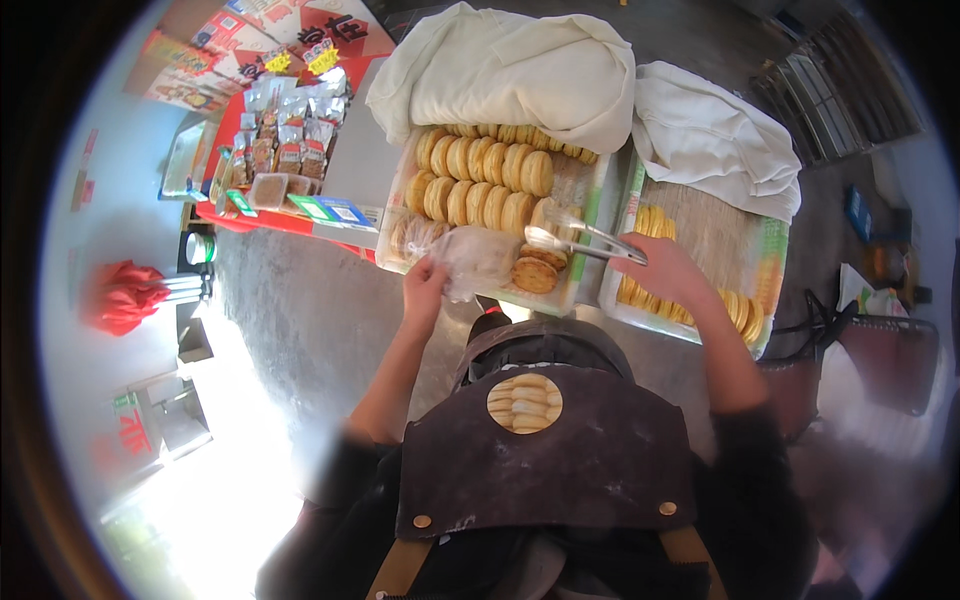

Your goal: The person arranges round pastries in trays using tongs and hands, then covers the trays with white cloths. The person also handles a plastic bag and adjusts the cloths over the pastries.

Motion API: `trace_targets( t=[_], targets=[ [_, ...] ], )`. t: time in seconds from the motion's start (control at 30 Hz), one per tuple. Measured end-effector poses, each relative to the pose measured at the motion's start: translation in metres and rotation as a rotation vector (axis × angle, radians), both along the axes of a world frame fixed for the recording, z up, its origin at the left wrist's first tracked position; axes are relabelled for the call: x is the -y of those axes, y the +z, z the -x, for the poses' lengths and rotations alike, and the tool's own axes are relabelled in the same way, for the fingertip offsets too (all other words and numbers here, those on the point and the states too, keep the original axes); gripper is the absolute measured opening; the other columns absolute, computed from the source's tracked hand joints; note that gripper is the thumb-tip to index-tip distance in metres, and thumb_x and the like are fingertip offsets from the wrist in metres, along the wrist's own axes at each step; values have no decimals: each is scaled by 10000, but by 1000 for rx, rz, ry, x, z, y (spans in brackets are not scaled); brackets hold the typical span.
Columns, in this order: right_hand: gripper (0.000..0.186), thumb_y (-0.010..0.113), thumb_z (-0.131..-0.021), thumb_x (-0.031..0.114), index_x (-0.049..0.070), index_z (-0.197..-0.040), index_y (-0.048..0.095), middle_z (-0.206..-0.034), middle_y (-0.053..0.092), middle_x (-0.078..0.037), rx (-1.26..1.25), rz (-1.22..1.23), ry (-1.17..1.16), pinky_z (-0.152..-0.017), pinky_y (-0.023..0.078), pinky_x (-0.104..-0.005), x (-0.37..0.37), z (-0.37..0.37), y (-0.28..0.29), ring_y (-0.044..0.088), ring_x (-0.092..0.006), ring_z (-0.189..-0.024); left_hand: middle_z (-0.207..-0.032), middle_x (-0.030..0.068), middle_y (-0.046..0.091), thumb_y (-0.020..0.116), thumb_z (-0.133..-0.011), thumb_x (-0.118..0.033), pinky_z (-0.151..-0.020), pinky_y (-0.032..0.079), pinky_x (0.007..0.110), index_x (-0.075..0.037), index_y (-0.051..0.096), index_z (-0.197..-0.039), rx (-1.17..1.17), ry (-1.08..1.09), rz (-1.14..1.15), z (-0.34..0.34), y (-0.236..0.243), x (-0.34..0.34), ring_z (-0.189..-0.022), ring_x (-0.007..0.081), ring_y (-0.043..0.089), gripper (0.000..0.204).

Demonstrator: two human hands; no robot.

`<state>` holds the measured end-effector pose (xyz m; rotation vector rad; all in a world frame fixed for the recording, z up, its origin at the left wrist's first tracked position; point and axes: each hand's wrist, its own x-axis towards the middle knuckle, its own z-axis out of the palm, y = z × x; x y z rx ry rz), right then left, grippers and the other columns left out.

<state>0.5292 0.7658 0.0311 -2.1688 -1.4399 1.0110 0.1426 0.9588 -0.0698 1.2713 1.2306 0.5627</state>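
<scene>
My left hand (425,287) pinches a clear plastic bag (470,262) at the front of the left tray (585,284), which holds rows of round golden pastries (482,204). My right hand (655,268) grips metal tongs (590,250), their tips over that tray's right part, beside an upright pastry and some flat, browner ones (535,274); whether the tongs hold one is unclear. The right tray (762,326) carries more pastries (740,312) along its left and front. A white cloth (500,75) covers the back of the left tray, another (715,130) the back of the right.
A red-covered table (220,212) at the left bears packets (290,140) and plastic tubs (270,188). Stacked metal trays or racks (830,90) stand at the back right. A dark chair (880,365) is at the right. A bright patch lights the floor (300,310) at the lower left.
</scene>
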Motion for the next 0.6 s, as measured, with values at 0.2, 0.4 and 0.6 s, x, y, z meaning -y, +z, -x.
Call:
trace_targets(
  t=[0.2, 0.4, 0.6],
  targets=[
    [469, 700, -1007, 480, 46, -1185, 699, -998, 764, -189, 269, 45, 356, -851, 572, -506, -6, -7, 18, 738, -405, -993, -867, 0, 708, 679, -1035, -154, -636, 482, 265, -37, 739, -1115, 64, 242, 84, 16, -1, 26, -709, 76, 616, 154],
    [458, 703, -996, 491, 55, -1137, 713, -995, 768, -174, 451, 146, 513, -849, 588, -499, -31, 11, 30, 747, -388, -991, -877, 14, 715, 748, -962, -87, -678, 504, 265, 5, 709, -1082, -79, 334, -234, 13, 9, 37, -746, 74, 637, 156],
    [467, 701, -996, 501, 57, -1137, 721, -1029, 769, -175, 511, 235, 568, -869, 587, -503, -42, 42, 16, 747, -377, -1025, -841, -13, 686, 785, -923, -54, -692, 483, 243, -1, 691, -967, 11, 307, -298, 21, 23, 23, -764, 45, 599, 117]
  ],
)
